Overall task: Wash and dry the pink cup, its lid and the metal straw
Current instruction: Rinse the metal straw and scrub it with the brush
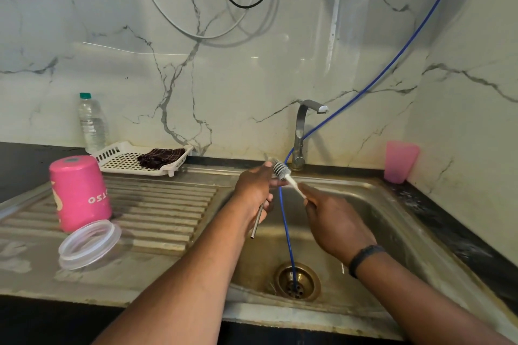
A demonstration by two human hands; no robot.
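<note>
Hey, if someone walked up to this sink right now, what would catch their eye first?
Probably the two hands over the sink basin: the left hand grips the metal straw while the right hand holds a small brush at the straw's top end. Next, the bright pink cup standing upside down on the draining board at the left, with its clear lid lying in front of it.

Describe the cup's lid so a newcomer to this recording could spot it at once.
Start at the steel sink and move left onto its ribbed draining board. There the pink cup stands upside down, and the lid lies against its near side. It is the only clear, ring-shaped piece there.
</note>
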